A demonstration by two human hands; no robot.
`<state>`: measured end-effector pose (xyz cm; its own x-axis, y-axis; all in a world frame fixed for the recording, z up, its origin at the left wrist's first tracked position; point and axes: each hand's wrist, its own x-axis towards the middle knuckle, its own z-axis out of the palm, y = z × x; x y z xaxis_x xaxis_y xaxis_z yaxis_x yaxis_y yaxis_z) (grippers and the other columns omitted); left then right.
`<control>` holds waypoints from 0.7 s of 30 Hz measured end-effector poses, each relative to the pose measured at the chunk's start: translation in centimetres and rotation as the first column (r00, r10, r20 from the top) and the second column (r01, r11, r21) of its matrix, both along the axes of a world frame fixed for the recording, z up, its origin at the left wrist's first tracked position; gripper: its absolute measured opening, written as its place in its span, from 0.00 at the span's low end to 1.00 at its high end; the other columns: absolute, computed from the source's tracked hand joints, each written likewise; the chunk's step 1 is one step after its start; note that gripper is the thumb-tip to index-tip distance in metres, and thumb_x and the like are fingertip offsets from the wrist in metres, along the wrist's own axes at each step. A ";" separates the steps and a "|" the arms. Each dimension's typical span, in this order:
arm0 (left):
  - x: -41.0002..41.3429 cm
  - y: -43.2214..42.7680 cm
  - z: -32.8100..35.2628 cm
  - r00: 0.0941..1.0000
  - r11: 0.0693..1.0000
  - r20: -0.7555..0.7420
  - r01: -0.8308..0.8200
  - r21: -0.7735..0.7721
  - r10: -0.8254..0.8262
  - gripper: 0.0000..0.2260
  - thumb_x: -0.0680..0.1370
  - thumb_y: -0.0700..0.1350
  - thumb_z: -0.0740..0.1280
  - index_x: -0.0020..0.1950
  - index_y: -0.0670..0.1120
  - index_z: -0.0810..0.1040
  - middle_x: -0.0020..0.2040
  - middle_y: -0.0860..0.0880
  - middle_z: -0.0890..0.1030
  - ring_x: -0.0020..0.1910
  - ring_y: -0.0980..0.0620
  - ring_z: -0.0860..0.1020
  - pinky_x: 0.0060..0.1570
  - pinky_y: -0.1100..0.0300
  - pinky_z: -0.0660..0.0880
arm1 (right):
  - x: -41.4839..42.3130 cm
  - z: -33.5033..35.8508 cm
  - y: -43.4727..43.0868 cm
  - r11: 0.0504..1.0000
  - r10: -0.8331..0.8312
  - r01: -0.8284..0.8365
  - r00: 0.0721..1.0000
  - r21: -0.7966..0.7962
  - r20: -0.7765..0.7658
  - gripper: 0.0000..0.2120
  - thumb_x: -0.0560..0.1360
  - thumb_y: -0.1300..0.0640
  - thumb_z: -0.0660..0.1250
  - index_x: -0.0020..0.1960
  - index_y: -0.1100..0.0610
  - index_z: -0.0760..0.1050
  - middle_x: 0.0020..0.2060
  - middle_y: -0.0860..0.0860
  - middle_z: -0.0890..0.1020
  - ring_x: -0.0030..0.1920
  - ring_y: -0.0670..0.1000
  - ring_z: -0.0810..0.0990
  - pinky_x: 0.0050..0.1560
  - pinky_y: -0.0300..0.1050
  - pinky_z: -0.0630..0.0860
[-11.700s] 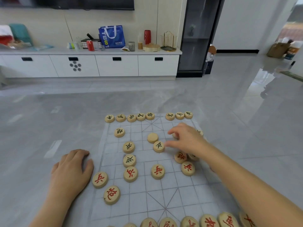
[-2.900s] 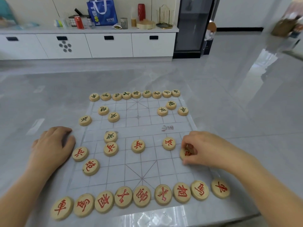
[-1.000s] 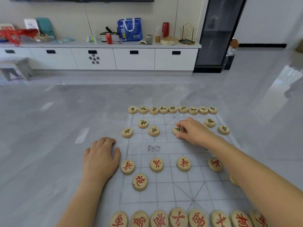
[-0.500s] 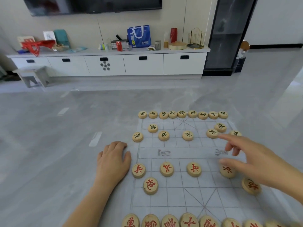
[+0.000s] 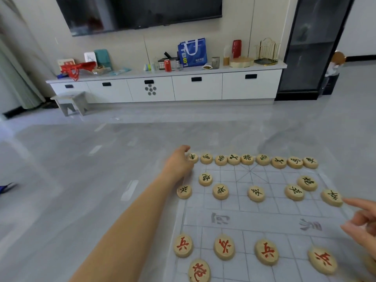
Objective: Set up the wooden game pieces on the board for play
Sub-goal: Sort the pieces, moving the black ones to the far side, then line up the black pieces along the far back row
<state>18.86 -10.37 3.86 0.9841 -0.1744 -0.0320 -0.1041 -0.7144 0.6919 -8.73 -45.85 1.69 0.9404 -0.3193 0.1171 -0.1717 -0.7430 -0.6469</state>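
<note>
A translucent grid board lies on the grey floor. Round wooden pieces with black characters line its far edge; two black cannons and several black soldiers sit in front of them. Red soldiers and a red cannon stand on the near half. My left hand reaches to the far-left corner, its fingers curled at the black corner piece. My right hand hovers at the right edge near a black soldier, index finger out, holding nothing.
A long white cabinet with a blue bag, cans and boxes runs along the back wall under a TV. A small grey stool stands at its left, a dark glass cabinet at its right. Bare floor surrounds the board.
My left hand has left the board's left edge and stretched forward to the far-left corner piece. My right hand has drawn back toward the right edge. The view has tilted up.
</note>
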 end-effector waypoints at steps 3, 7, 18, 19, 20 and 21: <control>1.8 -0.3 -0.4 0.998 0.997 -0.039 0.059 0.041 -0.057 0.25 0.75 0.43 0.67 0.71 0.47 0.66 0.68 0.45 0.71 0.64 0.46 0.72 0.63 0.55 0.69 | 0.2 -2.8 -2.9 1.000 0.022 -0.021 0.999 0.009 -0.028 0.26 0.64 0.46 0.68 0.62 0.34 0.70 0.34 0.42 0.73 0.30 0.47 0.72 0.33 0.47 0.70; 2.6 0.4 -1.2 1.000 0.999 -0.024 0.013 0.046 -0.012 0.18 0.73 0.45 0.70 0.63 0.49 0.74 0.54 0.46 0.79 0.49 0.46 0.78 0.52 0.55 0.76 | 1.2 -4.3 -4.4 0.999 0.033 -0.033 0.998 -0.001 -0.050 0.25 0.64 0.38 0.64 0.61 0.32 0.69 0.34 0.39 0.72 0.31 0.44 0.70 0.34 0.41 0.68; 2.3 0.8 -2.5 0.997 0.999 0.065 0.033 0.015 -0.034 0.26 0.70 0.54 0.68 0.67 0.55 0.71 0.57 0.53 0.76 0.54 0.49 0.76 0.56 0.49 0.75 | 9.1 5.0 9.7 0.977 0.205 -0.200 0.977 -0.074 0.060 0.07 0.68 0.42 0.69 0.45 0.35 0.75 0.45 0.40 0.77 0.43 0.43 0.77 0.44 0.32 0.70; 2.2 0.7 -2.8 0.994 0.998 0.105 0.013 0.060 -0.020 0.25 0.69 0.56 0.67 0.66 0.56 0.72 0.57 0.54 0.77 0.55 0.50 0.76 0.56 0.50 0.74 | 11.1 4.7 10.9 0.970 0.234 -0.229 0.971 -0.083 0.055 0.07 0.69 0.45 0.69 0.45 0.35 0.73 0.44 0.42 0.77 0.44 0.44 0.76 0.44 0.34 0.70; 2.2 0.6 -3.1 0.989 0.995 0.148 -0.002 0.104 -0.013 0.25 0.68 0.59 0.65 0.65 0.57 0.73 0.57 0.54 0.77 0.56 0.51 0.75 0.56 0.51 0.73 | 13.3 4.4 12.1 0.965 0.252 -0.247 0.967 -0.089 0.044 0.09 0.71 0.46 0.69 0.47 0.35 0.71 0.43 0.42 0.76 0.44 0.43 0.75 0.44 0.34 0.70; 2.1 0.5 -3.3 0.984 0.991 0.179 -0.011 0.131 -0.013 0.26 0.67 0.61 0.64 0.65 0.58 0.74 0.56 0.54 0.77 0.56 0.51 0.75 0.56 0.52 0.73 | 15.4 4.0 13.2 0.960 0.265 -0.260 0.964 -0.107 0.034 0.09 0.72 0.47 0.68 0.50 0.38 0.72 0.44 0.41 0.74 0.45 0.42 0.74 0.44 0.33 0.68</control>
